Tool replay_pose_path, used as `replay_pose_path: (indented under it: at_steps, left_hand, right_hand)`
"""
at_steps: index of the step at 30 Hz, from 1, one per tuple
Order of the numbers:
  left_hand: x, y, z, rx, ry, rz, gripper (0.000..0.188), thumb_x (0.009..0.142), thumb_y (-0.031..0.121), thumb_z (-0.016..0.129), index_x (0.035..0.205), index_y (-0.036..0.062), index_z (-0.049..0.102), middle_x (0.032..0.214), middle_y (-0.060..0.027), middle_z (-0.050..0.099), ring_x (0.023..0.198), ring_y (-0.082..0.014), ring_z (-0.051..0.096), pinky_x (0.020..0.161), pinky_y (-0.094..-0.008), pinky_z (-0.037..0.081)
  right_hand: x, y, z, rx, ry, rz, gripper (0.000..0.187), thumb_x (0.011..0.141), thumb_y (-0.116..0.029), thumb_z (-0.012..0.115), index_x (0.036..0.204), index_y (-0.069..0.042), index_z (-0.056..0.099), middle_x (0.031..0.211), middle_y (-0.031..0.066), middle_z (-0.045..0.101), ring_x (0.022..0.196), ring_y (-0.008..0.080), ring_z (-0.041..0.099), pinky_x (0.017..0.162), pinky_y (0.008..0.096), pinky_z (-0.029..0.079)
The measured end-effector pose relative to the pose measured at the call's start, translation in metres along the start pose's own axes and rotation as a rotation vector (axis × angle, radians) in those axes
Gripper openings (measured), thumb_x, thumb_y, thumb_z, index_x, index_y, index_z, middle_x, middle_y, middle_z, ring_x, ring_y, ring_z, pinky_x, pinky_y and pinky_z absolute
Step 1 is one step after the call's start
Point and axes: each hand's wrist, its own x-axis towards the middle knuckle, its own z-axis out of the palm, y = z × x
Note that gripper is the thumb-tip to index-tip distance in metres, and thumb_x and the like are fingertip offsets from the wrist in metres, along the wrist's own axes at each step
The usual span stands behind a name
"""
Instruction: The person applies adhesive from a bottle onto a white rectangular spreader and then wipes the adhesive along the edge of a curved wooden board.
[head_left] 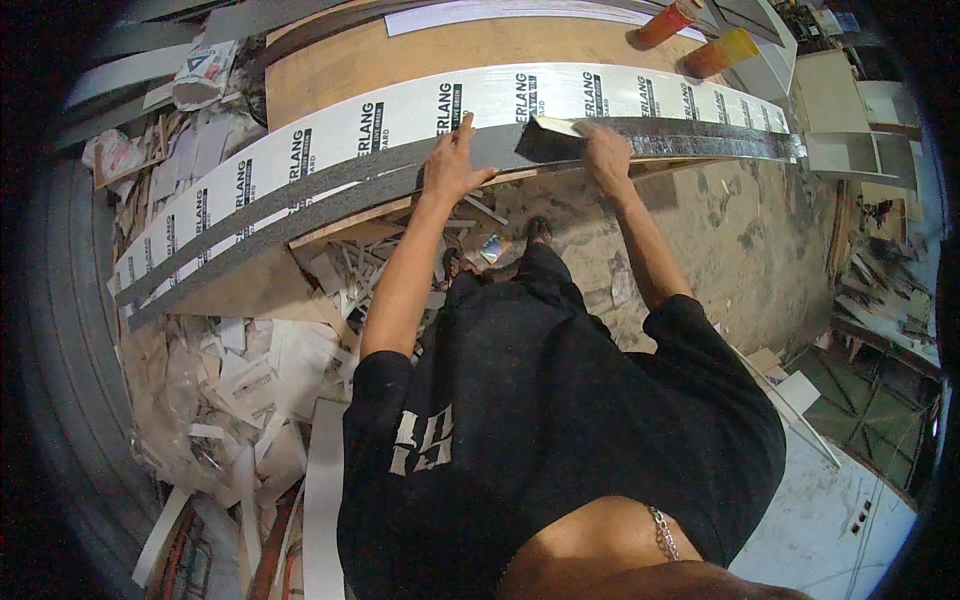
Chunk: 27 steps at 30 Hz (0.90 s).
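Observation:
A long white board (420, 115) with printed dark lettering lies across the bench. Dark grey strips (345, 190) run along its near side, with a narrow white gap between them at the left. My left hand (455, 170) rests on the strips near the middle, index finger and thumb stretched out, holding nothing. To its right, my right hand (605, 155) is closed on a flat dark piece with a pale upper edge (553, 138), tilted against the strip; its exact kind is unclear. Right of that hand, the strip surface (710, 138) looks dark and glossy.
An orange-red container (662, 25) and a yellow-orange one (720, 53) stand at the bench's far right. Offcuts and scraps (255, 380) are heaped at the left. A pale panel (825, 520) lies at lower right. Stained floor (740, 230) shows beyond the bench's near edge.

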Motion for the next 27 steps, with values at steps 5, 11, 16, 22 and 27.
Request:
replay_pose_path:
  at_steps: [5,11,16,22,27]
  left_hand:
    - [-0.001,0.002,0.002,0.023,-0.003,-0.011,0.112,0.070,0.044,0.086,0.155,0.0139,0.021,0.135,-0.0139,0.060,0.124,-0.0378,0.054,0.105,-0.0465,0.046]
    - [0.001,0.003,0.000,0.049,-0.022,-0.011,0.113,0.069,0.045,0.086,0.155,0.0121,0.021,0.133,-0.0169,0.060,0.121,-0.0395,0.056,0.103,-0.0475,0.047]
    - [-0.002,-0.003,-0.007,0.034,0.007,0.064,0.113,0.069,0.038,0.087,0.157,0.0142,0.020,0.133,-0.0246,0.055,0.120,-0.0414,0.057,0.099,-0.0482,0.049]
    - [-0.003,-0.008,-0.015,0.069,-0.010,0.090,0.117,0.065,0.028,0.089,0.157,0.0117,0.018,0.133,-0.0280,0.054,0.120,-0.0427,0.057,0.099,-0.0471,0.050]
    - [-0.006,-0.008,-0.018,0.033,-0.015,0.036,0.123,0.064,0.029,0.090,0.158,0.0124,0.014,0.134,-0.0283,0.054,0.122,-0.0428,0.056,0.101,-0.0467,0.049]
  right_hand:
    - [-0.004,-0.032,-0.006,-0.061,-0.189,-0.080,0.028,0.084,-0.009,0.056,0.103,-0.018,0.074,0.085,0.0143,0.071,0.080,0.0353,0.070,0.068,0.0474,0.055]
    - [-0.036,-0.031,-0.021,-0.023,-0.499,-0.078,0.043,0.078,-0.009,0.062,0.116,-0.024,0.072,0.097,0.0171,0.071,0.088,0.0358,0.069,0.076,0.0470,0.055]
    - [-0.052,-0.040,-0.036,0.148,-0.359,-0.005,0.048,0.079,-0.003,0.060,0.119,-0.026,0.071,0.105,0.0134,0.071,0.096,0.0366,0.068,0.081,0.0454,0.055]
    - [-0.021,-0.050,-0.016,0.127,-0.010,-0.141,0.045,0.075,-0.002,0.062,0.117,-0.017,0.070,0.120,0.0048,0.070,0.109,0.0281,0.065,0.088,0.0414,0.054]
    - [-0.005,-0.054,0.011,0.065,0.032,-0.213,0.044,0.079,-0.005,0.061,0.119,-0.019,0.067,0.121,0.0030,0.068,0.111,0.0253,0.064,0.093,0.0398,0.051]
